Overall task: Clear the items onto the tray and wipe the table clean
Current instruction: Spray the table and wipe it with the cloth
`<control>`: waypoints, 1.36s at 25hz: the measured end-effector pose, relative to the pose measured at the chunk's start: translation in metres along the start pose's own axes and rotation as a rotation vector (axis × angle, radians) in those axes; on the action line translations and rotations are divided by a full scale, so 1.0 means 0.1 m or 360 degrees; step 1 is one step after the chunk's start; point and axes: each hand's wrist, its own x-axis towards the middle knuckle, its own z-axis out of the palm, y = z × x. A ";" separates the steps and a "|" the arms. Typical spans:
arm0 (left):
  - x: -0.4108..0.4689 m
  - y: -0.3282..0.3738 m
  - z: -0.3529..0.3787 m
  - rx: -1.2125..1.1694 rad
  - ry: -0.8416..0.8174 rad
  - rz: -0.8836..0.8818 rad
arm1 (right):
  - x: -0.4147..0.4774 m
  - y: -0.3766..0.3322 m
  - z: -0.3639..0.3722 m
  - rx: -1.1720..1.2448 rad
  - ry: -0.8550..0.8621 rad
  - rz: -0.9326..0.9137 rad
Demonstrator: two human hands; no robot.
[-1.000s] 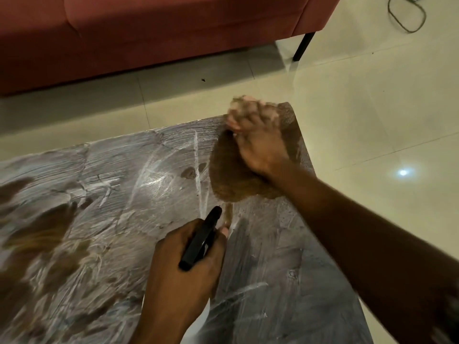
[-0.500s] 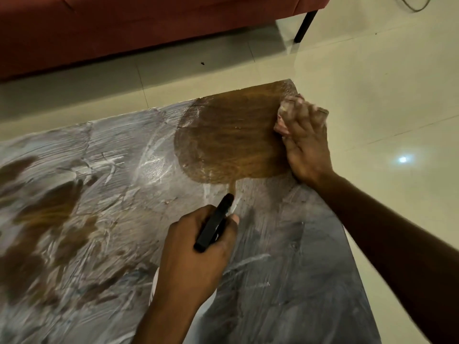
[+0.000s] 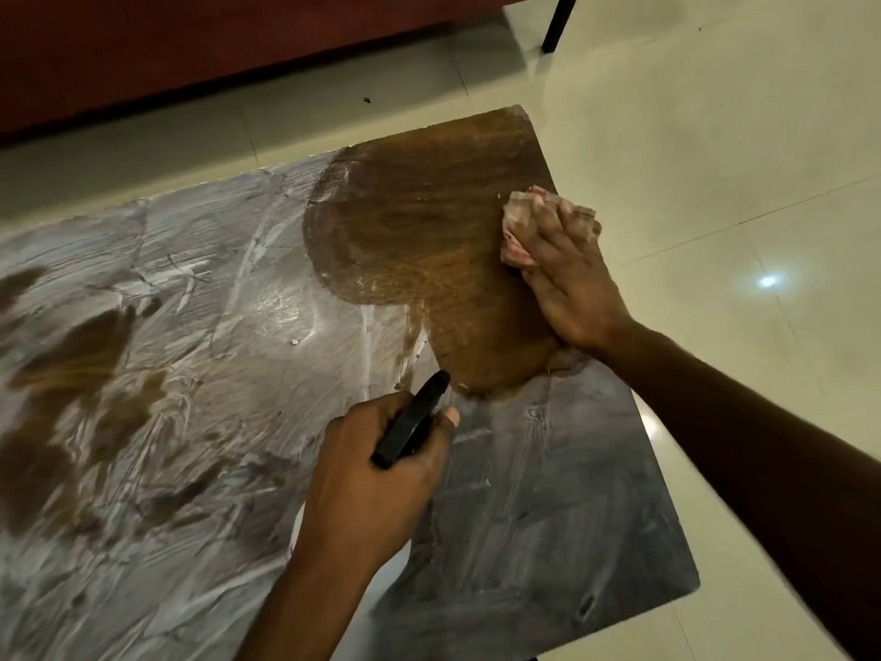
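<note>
Right hand (image 3: 567, 279) presses cloth (image 3: 517, 221); left hand (image 3: 372, 484) grips bottle (image 3: 410, 424).

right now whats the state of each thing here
left hand: grips the black spray head
black spray head: held, pointing toward the far right corner
right hand: presses the cloth down
cloth: crumpled, at the table's right edge
table: mostly smeared whitish, far right corner wiped brown

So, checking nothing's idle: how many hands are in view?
2. The right hand presses a cloth at the table's far right edge; the left hand grips a black sprayer nearer the camera.
</note>
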 end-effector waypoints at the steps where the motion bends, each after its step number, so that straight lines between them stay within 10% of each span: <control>1: -0.05 -0.01 0.03 0.0001 -0.0021 0.0003 | 0.07 -0.20 0.10 0.0045 -0.0006 0.0078; 8: -0.40 -0.10 0.08 -0.0098 -0.0006 -0.0049 | -2.00 -0.02 0.47 -0.0569 -0.0683 -0.1307; 16: -0.74 -0.27 0.32 -0.0044 -0.0154 -0.0120 | -0.47 -0.07 0.09 -0.0114 -0.0145 -0.0134; 23: -0.94 -0.48 0.40 -0.0017 -0.0268 -0.0217 | -2.52 0.18 0.32 -0.0614 -0.0762 -0.1263; 30: -1.23 -0.58 0.40 -0.0053 -0.0389 -0.0171 | -1.25 0.00 0.13 -0.0091 -0.0132 -0.0046; 34: -1.45 -0.59 0.36 -0.0011 -0.0337 -0.0132 | -2.35 -0.46 0.70 -0.0370 -0.0320 -0.0504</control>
